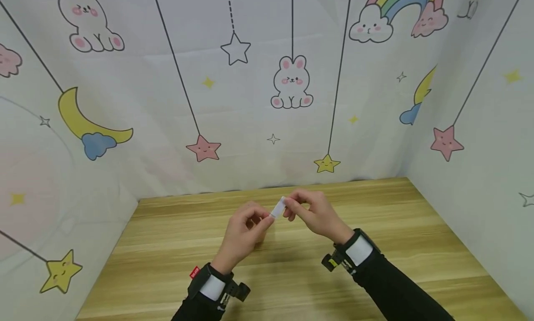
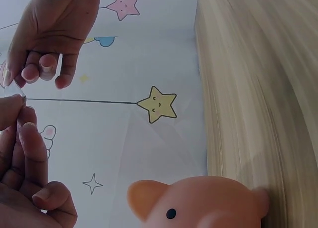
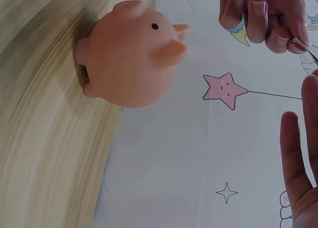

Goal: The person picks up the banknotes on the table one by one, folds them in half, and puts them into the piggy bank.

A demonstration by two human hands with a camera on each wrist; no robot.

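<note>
A small, flat white strip (image 1: 277, 208) spans the gap between both hands above the wooden table. My left hand (image 1: 241, 233) pinches its lower end between thumb and forefinger. At the upper end, my right hand (image 1: 315, 214) pinches it the same way. In the left wrist view the strip (image 2: 15, 91) looks partly see-through; the right wrist view shows only its thin edge (image 3: 300, 42). An orange-pink toy pig (image 3: 131, 54) stands on the table, touched by neither hand. The left wrist view cuts off its lower part, and the head view does not show it.
The wood-grain table (image 1: 175, 270) runs back to a white cloth wall (image 1: 250, 168) printed with rabbits, stars and a rainbow. Similar cloth closes off the left and right sides. Each wrist wears a black strap with a small camera, like the right one (image 1: 331, 261).
</note>
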